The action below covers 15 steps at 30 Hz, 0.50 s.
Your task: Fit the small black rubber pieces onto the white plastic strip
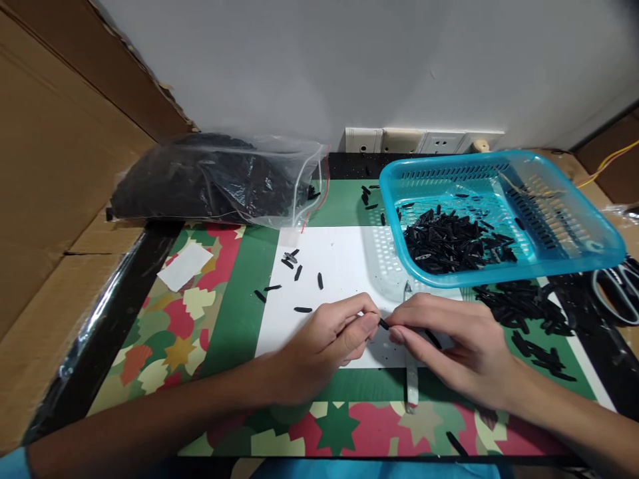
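Note:
A small black elongated piece (pixel 384 324) spans the gap between my two hands over the white sheet (pixel 344 256). My left hand (pixel 334 339) is closed, thumb against curled forefinger, on the piece's left end. The other end is pinched between the thumb and forefinger of my right hand (pixel 459 339). Beneath the right hand lies a slim tool with a pale handle (pixel 412 386) and a pointed tip; its middle is partly hidden. Another black piece shows under the right fingers. Several loose black pieces (pixel 320 281) lie left of my hands on the sheet.
A blue plastic basket (pixel 499 276) holding many black pieces stands at the back right. Heaped black pieces (pixel 524 306) and scissors (pixel 616 293) lie in front. A full zip bag (pixel 214 179) sits back left, near a white paper scrap (pixel 184 266). Cardboard (pixel 60 133) borders the left.

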Each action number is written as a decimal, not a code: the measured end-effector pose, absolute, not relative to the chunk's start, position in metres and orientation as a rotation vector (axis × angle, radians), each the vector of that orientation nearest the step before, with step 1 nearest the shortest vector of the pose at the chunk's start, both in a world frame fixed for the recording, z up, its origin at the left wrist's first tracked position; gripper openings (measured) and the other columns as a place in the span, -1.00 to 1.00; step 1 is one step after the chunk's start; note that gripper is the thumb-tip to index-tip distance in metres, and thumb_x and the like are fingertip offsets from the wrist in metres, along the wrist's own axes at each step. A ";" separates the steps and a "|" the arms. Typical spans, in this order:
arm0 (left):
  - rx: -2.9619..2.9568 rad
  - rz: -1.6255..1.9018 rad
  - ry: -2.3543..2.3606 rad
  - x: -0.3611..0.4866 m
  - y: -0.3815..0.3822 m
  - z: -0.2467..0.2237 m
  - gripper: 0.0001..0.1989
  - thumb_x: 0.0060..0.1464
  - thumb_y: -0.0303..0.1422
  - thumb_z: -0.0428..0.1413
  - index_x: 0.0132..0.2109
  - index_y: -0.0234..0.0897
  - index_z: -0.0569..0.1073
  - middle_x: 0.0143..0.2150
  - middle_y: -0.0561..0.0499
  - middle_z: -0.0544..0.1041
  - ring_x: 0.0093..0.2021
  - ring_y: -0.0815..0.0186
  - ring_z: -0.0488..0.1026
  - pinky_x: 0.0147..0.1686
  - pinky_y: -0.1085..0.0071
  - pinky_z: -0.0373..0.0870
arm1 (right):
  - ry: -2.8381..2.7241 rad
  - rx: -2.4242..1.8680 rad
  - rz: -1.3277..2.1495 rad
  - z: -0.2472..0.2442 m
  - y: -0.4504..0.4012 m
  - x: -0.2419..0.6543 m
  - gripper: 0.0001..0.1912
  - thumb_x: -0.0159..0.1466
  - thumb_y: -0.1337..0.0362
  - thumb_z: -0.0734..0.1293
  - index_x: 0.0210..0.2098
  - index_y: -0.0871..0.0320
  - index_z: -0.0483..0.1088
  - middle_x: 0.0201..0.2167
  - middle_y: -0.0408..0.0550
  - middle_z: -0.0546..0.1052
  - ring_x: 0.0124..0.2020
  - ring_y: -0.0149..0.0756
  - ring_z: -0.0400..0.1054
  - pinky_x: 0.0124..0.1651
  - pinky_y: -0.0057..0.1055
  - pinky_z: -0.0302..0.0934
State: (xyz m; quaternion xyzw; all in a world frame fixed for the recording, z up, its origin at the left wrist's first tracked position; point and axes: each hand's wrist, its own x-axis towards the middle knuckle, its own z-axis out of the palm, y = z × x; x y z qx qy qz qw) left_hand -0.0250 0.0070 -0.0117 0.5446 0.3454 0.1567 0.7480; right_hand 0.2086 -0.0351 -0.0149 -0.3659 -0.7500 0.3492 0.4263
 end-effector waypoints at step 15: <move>1.231 0.332 0.740 -0.026 0.006 -0.011 -0.55 0.47 0.03 0.00 -0.23 -0.24 0.36 -0.44 0.17 0.18 -0.49 0.42 0.09 -0.47 0.43 0.09 | -1.789 -0.992 1.096 -0.008 -0.033 0.205 -0.85 0.48 0.39 0.35 -0.15 0.17 0.60 -0.34 -0.05 0.63 -0.37 -0.35 0.47 -0.30 -0.43 0.32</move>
